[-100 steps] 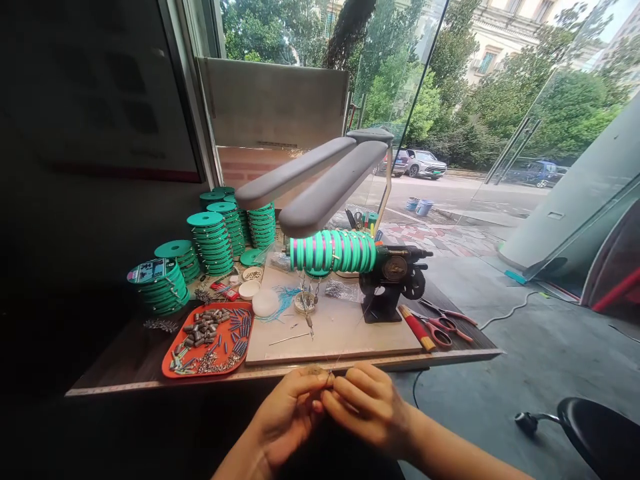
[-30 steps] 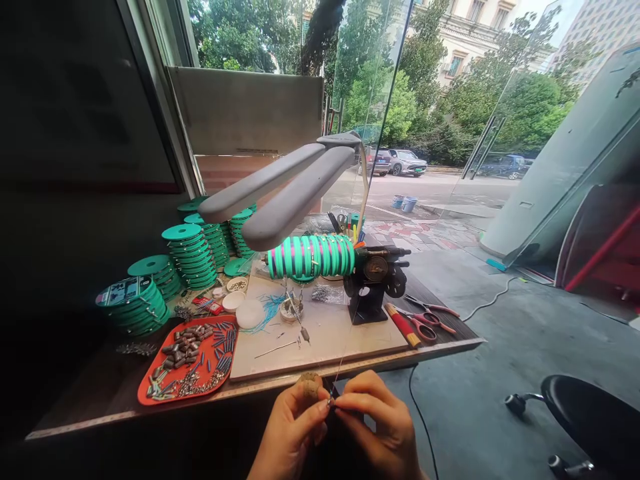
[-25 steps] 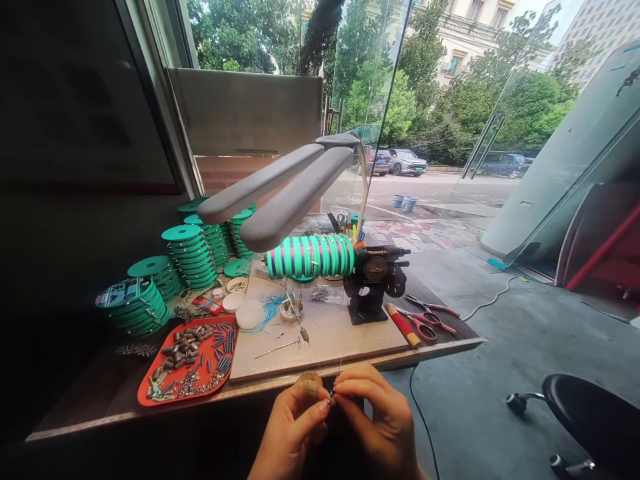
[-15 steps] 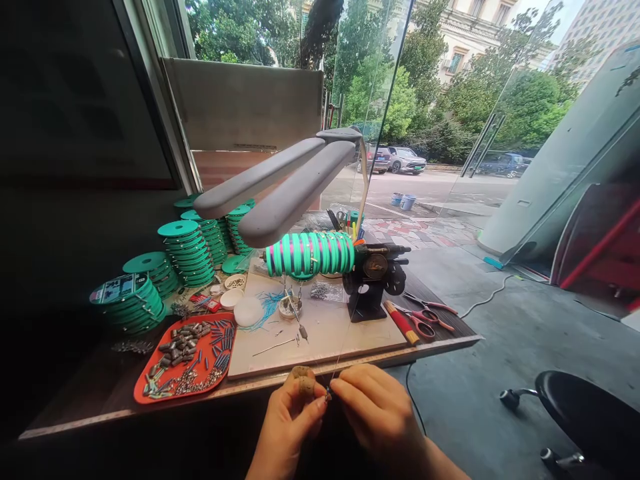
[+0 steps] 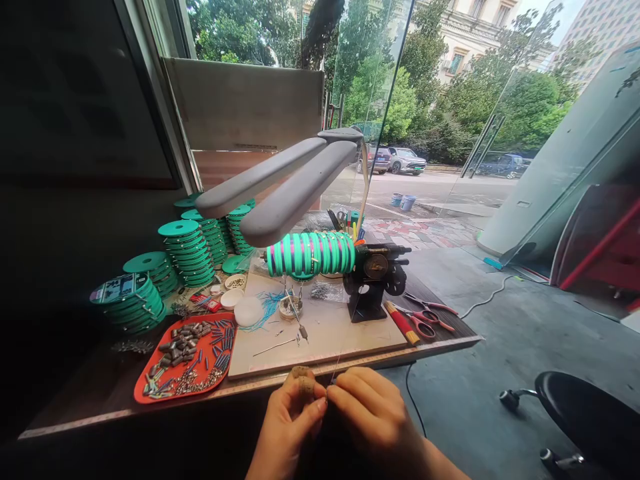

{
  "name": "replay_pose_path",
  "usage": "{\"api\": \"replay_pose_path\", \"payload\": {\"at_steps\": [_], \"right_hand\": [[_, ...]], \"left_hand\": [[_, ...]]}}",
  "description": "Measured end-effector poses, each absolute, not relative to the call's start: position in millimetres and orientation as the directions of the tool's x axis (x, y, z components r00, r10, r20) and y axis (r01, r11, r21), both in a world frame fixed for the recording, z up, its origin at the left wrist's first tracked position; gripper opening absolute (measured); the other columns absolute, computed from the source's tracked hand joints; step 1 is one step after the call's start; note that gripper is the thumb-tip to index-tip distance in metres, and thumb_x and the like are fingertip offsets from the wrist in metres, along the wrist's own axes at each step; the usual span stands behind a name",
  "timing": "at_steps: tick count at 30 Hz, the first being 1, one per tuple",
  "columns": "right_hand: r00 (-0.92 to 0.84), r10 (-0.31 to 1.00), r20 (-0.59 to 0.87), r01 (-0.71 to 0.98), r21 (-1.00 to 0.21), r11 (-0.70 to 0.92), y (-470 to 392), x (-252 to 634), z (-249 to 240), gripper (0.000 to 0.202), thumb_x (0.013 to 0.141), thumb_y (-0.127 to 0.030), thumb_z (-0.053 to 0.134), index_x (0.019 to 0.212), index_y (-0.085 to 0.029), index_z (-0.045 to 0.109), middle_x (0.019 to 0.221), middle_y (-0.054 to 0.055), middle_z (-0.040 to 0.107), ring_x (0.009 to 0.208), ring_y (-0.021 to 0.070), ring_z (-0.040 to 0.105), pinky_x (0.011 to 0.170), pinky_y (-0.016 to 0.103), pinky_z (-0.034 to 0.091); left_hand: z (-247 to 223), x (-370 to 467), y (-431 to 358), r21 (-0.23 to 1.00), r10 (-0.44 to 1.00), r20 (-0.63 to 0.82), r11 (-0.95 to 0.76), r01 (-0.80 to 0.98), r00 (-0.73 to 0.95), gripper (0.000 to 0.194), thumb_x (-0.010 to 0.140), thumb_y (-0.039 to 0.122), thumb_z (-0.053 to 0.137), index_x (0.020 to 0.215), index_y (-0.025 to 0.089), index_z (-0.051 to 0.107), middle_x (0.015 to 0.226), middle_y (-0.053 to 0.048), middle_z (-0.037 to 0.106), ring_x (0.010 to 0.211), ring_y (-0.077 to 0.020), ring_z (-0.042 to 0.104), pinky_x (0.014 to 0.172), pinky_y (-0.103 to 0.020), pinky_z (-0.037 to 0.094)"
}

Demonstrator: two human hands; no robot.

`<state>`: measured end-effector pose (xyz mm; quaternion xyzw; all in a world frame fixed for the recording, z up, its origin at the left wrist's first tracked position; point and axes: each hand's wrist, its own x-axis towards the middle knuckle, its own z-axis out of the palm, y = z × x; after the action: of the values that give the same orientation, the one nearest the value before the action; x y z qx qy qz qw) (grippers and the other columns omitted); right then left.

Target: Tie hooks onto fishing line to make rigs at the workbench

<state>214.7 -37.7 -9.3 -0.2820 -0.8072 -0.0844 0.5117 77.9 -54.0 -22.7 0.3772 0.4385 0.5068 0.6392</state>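
Both hands meet just in front of the table's near edge. My left hand (image 5: 295,417) has its thumb and index finger pinched on something tiny; brownish coverings wrap two of its fingertips. Right beside it, my right hand (image 5: 373,413) is closed, its fingertips together at a thin line (image 5: 338,361) that rises toward the row of green spools (image 5: 310,255). The spools sit on a black winding device (image 5: 373,280). What lies between the fingertips is too small to make out.
A red tray (image 5: 206,363) of metal weights and small fittings is at the left, with stacked green spools (image 5: 185,253) behind it. Scissors (image 5: 424,327) and a red-yellow stick (image 5: 401,323) lie at the right. A two-armed lamp (image 5: 300,193) hangs over the table.
My right hand's fingertips have shifted slightly left and down, closer to my left fingertips. The small shiny piece seen between the hands is now mostly hidden.
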Motion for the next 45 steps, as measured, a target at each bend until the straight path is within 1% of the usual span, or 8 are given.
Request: {"api": "replay_pose_path", "payload": {"at_steps": [3, 6, 10, 15, 20, 26, 37, 45], "right_hand": [[-0.324, 0.377, 0.868, 0.495, -0.185, 0.849, -38, 214, -11, 0.02, 0.085, -0.013, 0.044, 0.074, -0.008, 0.06, 0.071, 0.003, 0.051, 0.076, 0.0021, 0.042, 0.071, 0.012, 0.032], [-0.282, 0.543, 0.791, 0.392, -0.422, 0.818, -39, 219, -13, 0.017, 0.085, -0.013, 0.045, 0.081, -0.009, 0.06, 0.076, 0.002, 0.052, 0.077, -0.0007, 0.045, 0.071, 0.008, 0.035], [-0.218, 0.836, 0.504, 0.27, -0.792, 0.548, -42, 224, -15, 0.01, 0.078, -0.014, 0.054, 0.074, -0.008, 0.061, 0.074, -0.001, 0.054, 0.073, -0.0059, 0.05, 0.067, -0.002, 0.037], [-0.159, 0.979, 0.126, 0.119, -0.982, 0.146, -43, 219, -16, 0.031, 0.078, -0.035, 0.055, 0.079, -0.005, 0.063, 0.076, 0.002, 0.055, 0.069, -0.0042, 0.051, 0.064, -0.003, 0.04], [-0.19, 0.982, 0.003, 0.085, -0.996, 0.02, -37, 219, -13, 0.037, 0.073, -0.039, 0.06, 0.081, -0.003, 0.063, 0.075, 0.004, 0.055, 0.069, -0.0014, 0.052, 0.066, 0.001, 0.042], [-0.265, 0.963, -0.039, 0.128, -0.992, -0.005, -31, 223, -9, 0.032, 0.074, -0.035, 0.059, 0.082, -0.005, 0.064, 0.076, 0.003, 0.055, 0.071, -0.0017, 0.052, 0.064, 0.0, 0.039], [-0.436, 0.897, 0.071, 0.397, -0.88, 0.263, -28, 225, 17, 0.014, 0.075, -0.009, 0.055, 0.078, -0.013, 0.068, 0.073, -0.004, 0.057, 0.069, -0.0079, 0.051, 0.066, -0.004, 0.032], [-0.527, 0.841, 0.121, 0.431, -0.815, 0.387, -22, 223, 19, 0.015, 0.075, -0.009, 0.055, 0.079, -0.014, 0.068, 0.071, -0.003, 0.056, 0.064, -0.0064, 0.05, 0.062, 0.0, 0.03]], "left_hand": [[-23, 75, -51, 0.961, 0.984, -0.112, 0.144, -0.238, 0.141, 0.024, 0.063, 0.036, 0.071, 0.068, 0.014, 0.061, 0.079, -0.001, 0.041, 0.063, -0.0077, 0.036, 0.053, -0.017, 0.028], [-25, 72, -47, 0.975, 0.986, -0.081, 0.109, -0.194, 0.146, 0.022, 0.065, 0.035, 0.07, 0.068, 0.015, 0.063, 0.078, -0.002, 0.042, 0.071, -0.0108, 0.039, 0.059, -0.017, 0.031], [-27, 73, -46, 0.976, 0.989, -0.065, 0.091, -0.197, 0.136, 0.021, 0.065, 0.036, 0.07, 0.067, 0.016, 0.063, 0.077, -0.002, 0.042, 0.078, -0.0129, 0.042, 0.066, -0.018, 0.034], [-23, 73, -49, 0.947, 0.973, -0.167, 0.203, -0.247, 0.161, 0.021, 0.063, 0.032, 0.071, 0.067, 0.014, 0.061, 0.081, -0.001, 0.042, 0.064, -0.0075, 0.039, 0.055, -0.017, 0.031], [-16, 75, -52, 0.918, 0.963, -0.223, 0.26, -0.3, 0.155, 0.013, 0.056, 0.018, 0.066, 0.067, 0.014, 0.061, 0.075, 0.001, 0.043, 0.055, -0.0052, 0.035, 0.049, -0.017, 0.029], [-11, 81, -53, 0.901, 0.96, -0.264, 0.282, -0.331, 0.097, 0.014, 0.051, 0.015, 0.063, 0.065, 0.013, 0.061, 0.072, 0.0, 0.044, 0.056, -0.0052, 0.031, 0.048, -0.015, 0.026], [-10, 78, -52, 0.899, 0.953, -0.269, 0.301, -0.317, 0.143, 0.015, 0.052, 0.016, 0.063, 0.065, 0.012, 0.057, 0.064, 0.002, 0.041, 0.055, -0.0065, 0.027, 0.048, -0.017, 0.025], [-20, 76, -51, 0.861, 0.945, -0.27, 0.322, -0.393, 0.183, 0.023, 0.057, 0.026, 0.072, 0.071, 0.012, 0.059, 0.063, 0.0, 0.045, 0.056, -0.0068, 0.034, 0.051, -0.017, 0.028]]}}
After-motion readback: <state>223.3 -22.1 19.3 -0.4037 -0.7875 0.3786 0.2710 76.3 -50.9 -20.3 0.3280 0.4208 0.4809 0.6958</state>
